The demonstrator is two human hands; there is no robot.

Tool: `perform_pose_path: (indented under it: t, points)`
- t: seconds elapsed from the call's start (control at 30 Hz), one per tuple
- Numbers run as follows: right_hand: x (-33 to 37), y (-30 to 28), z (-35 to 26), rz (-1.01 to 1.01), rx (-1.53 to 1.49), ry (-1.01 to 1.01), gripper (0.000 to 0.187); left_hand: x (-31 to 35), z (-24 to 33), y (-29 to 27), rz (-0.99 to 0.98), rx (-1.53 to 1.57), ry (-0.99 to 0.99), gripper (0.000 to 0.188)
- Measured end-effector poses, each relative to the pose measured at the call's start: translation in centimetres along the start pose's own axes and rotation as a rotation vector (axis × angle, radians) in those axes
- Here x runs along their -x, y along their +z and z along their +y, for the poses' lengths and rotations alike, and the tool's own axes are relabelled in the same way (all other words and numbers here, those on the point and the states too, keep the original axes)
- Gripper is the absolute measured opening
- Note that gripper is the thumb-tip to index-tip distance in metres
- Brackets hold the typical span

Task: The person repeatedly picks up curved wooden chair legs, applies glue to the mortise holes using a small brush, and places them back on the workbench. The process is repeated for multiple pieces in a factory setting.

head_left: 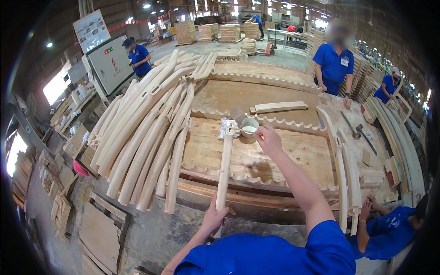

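My left hand (pixel 214 215) is closed around the lower part of a pale wooden chair leg (pixel 223 176). The leg slants away from me, its slotted far end over the workbench. My right hand (pixel 269 140) pinches a thin stick (pixel 241 130), perhaps a small brush. The stick crosses the front of a light cup (pixel 244 123), and its tip is at the leg's slotted end. White stuff, like glue, shows inside the cup. Beside the cup lies a crumpled white bag or cloth (pixel 223 123).
Many curved wooden legs (pixel 151 119) are heaped on the left. Scalloped wooden strips (pixel 284 123) cross the bench (pixel 293 156), and a short wooden piece (pixel 280 107) lies beyond the cup. On the right are a mallet (pixel 356 134) and long rails (pixel 343 183). Co-workers in blue stand around.
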State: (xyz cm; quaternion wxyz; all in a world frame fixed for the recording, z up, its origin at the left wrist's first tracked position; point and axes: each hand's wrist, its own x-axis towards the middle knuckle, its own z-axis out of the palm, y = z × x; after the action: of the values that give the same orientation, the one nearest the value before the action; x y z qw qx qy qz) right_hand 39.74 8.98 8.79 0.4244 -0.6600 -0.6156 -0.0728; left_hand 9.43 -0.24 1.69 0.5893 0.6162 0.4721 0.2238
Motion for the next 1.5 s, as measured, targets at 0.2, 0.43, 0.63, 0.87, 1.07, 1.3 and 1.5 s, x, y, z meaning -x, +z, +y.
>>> perform_pose_path:
  t: [0.2, 0.43, 0.63, 0.87, 1.07, 1.3, 1.5]
  points:
    - [1.7, -1.1, -0.1, -0.011, -0.054, -0.021, 0.008, -0.4, -0.9, 0.0, -0.023, 0.054, -0.011, 0.073]
    - [1.4, -1.4, -0.1, 0.218, 0.151, -0.125, 0.011, -0.5, -0.6, 0.8, -0.006, 0.054, 0.011, 0.069]
    - [6.3, -5.3, -1.0, 0.105, -0.299, 0.125, 0.004, 0.1, 0.2, 1.4, -0.056, 0.251, 0.064, 0.064]
    - [18.4, -16.2, 0.6, 0.772, -0.697, 0.518, 0.005, -5.3, 5.2, 9.8, -0.465, 0.011, 0.380, 0.066]
    - [28.7, -25.5, -1.3, 1.070, -0.501, 0.505, 0.006, -7.1, 10.5, 25.6, -0.559, 0.267, 0.503, 0.069]
    - [36.9, -30.8, -6.9, 1.310, -0.384, 0.603, 0.007, -10.8, 12.5, 37.2, -0.380, 0.019, 0.312, 0.080]
    - [41.5, -31.6, -8.3, 1.374, -0.328, 0.601, 0.008, -12.8, 14.6, 38.3, -0.950, -0.315, -0.024, 0.072]
